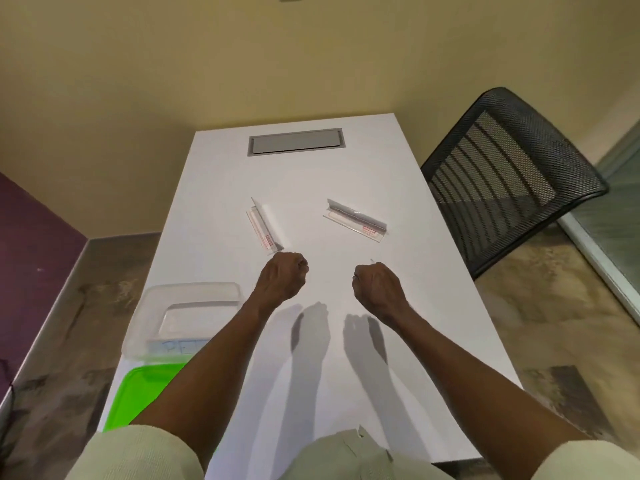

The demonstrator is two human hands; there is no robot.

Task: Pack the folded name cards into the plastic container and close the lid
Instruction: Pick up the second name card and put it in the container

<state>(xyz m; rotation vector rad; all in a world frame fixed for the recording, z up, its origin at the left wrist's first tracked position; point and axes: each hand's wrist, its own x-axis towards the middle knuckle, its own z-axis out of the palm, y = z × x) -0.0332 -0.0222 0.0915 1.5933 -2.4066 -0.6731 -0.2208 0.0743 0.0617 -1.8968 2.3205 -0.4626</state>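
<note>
Hovering over the white bench, both hands are curled into fists in the middle of the frame. The left hand is clenched and holds nothing I can see. The right hand is clenched too, and a tiny pale bit pokes out near its knuckles, too small to tell what it is.

Two folded name cards lie on the bench just above the hands. The left name card is near the left hand's knuckles and points up and down. The right name card lies slanted, a bit farther from the right hand.

The clear plastic container sits at the lower left of the frame, by the bench edge. A bright green lid lies below it, partly under the left arm.

A black mesh chair stands at the right.
</note>
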